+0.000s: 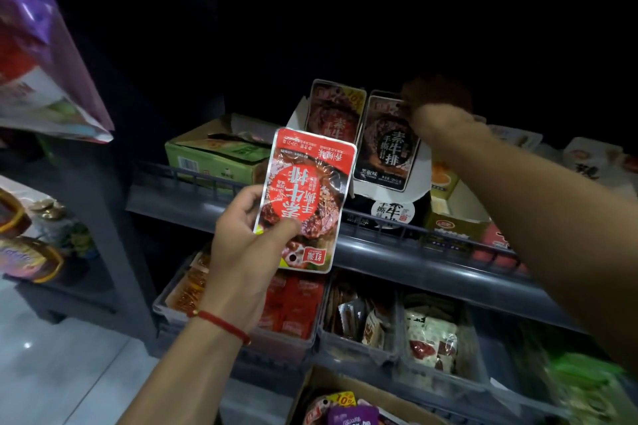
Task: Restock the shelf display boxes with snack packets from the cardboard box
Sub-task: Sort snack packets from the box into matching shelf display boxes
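Holding: left hand grips red packet, upside down, in front of the shelf rail.
Right hand: blurred, at top of black packet in display box; seems to pinch it.
Risk: packet shelved inverted; reach tips upright packets.
Carton: below, holds more.

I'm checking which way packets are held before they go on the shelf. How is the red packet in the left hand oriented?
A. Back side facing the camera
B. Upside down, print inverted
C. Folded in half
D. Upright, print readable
B: the red packet held by the left hand shows its characters inverted and its hang hole at the bottom edge.
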